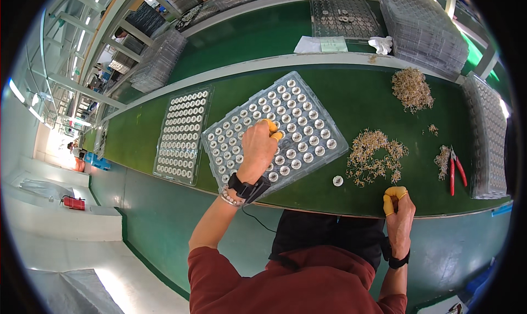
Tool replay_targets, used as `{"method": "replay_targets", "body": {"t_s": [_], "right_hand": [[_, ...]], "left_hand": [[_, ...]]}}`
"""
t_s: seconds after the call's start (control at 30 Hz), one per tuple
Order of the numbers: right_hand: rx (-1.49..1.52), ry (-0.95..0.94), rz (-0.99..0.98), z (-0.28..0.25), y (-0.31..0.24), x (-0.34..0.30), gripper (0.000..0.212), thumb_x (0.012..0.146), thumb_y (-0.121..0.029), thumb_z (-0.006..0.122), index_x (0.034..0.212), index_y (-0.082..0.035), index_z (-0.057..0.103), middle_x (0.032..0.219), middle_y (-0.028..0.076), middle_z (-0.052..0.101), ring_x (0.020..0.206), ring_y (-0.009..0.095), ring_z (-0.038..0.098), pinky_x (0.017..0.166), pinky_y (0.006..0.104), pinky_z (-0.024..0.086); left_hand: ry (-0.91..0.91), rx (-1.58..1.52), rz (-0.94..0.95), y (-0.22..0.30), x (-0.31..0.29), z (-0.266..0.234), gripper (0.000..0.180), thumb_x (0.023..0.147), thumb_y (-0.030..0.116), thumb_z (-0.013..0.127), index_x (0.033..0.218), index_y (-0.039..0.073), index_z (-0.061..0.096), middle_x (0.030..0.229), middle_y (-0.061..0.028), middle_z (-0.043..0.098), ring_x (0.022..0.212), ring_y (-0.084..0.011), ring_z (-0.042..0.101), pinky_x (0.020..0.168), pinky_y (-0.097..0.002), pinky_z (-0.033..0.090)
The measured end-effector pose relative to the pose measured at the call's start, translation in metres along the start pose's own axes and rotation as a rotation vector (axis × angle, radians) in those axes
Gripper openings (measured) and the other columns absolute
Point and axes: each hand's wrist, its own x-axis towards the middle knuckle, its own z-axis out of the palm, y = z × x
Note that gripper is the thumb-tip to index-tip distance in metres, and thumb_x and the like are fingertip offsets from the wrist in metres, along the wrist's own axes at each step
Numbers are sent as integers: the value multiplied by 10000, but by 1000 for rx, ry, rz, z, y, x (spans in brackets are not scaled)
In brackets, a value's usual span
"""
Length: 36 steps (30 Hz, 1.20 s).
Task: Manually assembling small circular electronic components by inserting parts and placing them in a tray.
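My left hand [260, 147], with yellow finger covers, reaches over a clear plastic tray [218, 174] filled with rows of round white parts [296, 112]. Its thumb and finger close around one round white part in the middle of the tray, mostly hidden by the fingertips. At the bench's front edge, my right hand [399, 208] is curled with its covered fingertips pressed together; whatever they hold is too small to make out. Just beyond it lies a loose heap of small wire-legged pieces [374, 155]. A single round white part [337, 180] rests on the green bench between heap and tray.
Another filled tray [181, 135] lies to the left. A taller heap of small pieces [411, 89] sits at the back right. Red-handled pliers [457, 171] lie beside a small pile [442, 161], and stacked trays [486, 138] stand at the right edge.
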Motion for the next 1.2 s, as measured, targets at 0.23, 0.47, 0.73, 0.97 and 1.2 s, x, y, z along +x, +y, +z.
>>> {"method": "replay_targets", "body": {"t_s": [0.23, 0.47, 0.73, 0.97, 1.2], "right_hand": [[-20, 35, 16, 0, 4, 0, 178, 778, 68, 643, 917, -21, 577, 743, 50, 546, 594, 140, 487, 557, 266, 417], [-20, 71, 5, 3, 6, -3, 188, 763, 74, 642, 904, -30, 575, 733, 46, 541, 593, 141, 492, 555, 260, 420], [-21, 72, -13, 4, 8, -5, 186, 761, 68, 647, 904, -29, 577, 730, 45, 532, 588, 142, 492, 547, 266, 417], [-18, 95, -8, 4, 11, -4, 196, 750, 74, 645, 903, -28, 578, 732, 42, 539, 589, 141, 481, 556, 263, 414], [-11, 93, -19, 5, 10, -3, 202, 742, 76, 640, 904, -29, 580, 726, 40, 539, 591, 144, 484, 560, 261, 415]], "left_hand": [[13, 29, 12, 5, -8, -6, 161, 767, 90, 713, 890, 1, 659, 753, -162, 676, 645, -282, 649, 612, -365, 492], [1, 45, 16, 10, -11, -8, 213, 768, 29, 673, 976, -4, 644, 774, -164, 656, 685, -330, 629, 613, -419, 467], [55, 127, 149, -5, -9, 3, 199, 761, 64, 704, 947, 2, 671, 697, -159, 645, 607, -300, 621, 579, -386, 464], [-17, 55, 49, 12, -21, -6, 189, 772, 83, 702, 948, 18, 676, 713, -156, 666, 615, -297, 638, 569, -372, 481], [10, 108, 188, 16, -53, 1, 177, 754, 64, 706, 920, 3, 688, 793, -172, 641, 635, -291, 625, 575, -377, 474]]}}
